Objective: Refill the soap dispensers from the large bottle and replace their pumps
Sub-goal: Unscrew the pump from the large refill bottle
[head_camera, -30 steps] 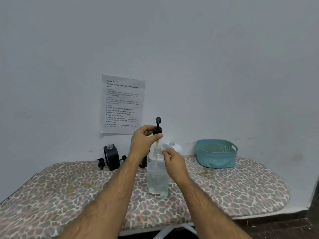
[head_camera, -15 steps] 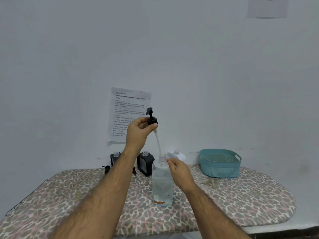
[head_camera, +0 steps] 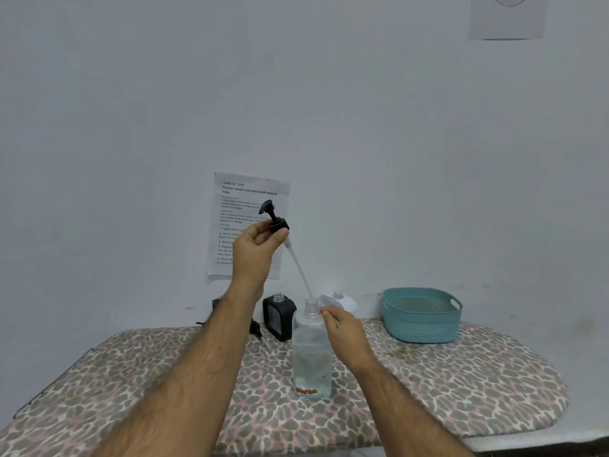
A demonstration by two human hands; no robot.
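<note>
The left hand [head_camera: 255, 250] pinches the black pump [head_camera: 275, 221] by its collar, dip tube [head_camera: 298, 267] slanting down into the clear bottle [head_camera: 311, 354] below. The right hand [head_camera: 342, 334] grasps the bottle's shoulder on the counter [head_camera: 461, 384]. Best to lift straight up so the tube clears the neck without dripping.

I count: clear bottles 1 [head_camera: 311, 354] | black dispensers 1 [head_camera: 278, 316] | white dispensers 1 [head_camera: 342, 303] | held pumps 1 [head_camera: 275, 222] | teal baskets 1 [head_camera: 421, 316] | wall sheets 2 [head_camera: 247, 206]
</note>
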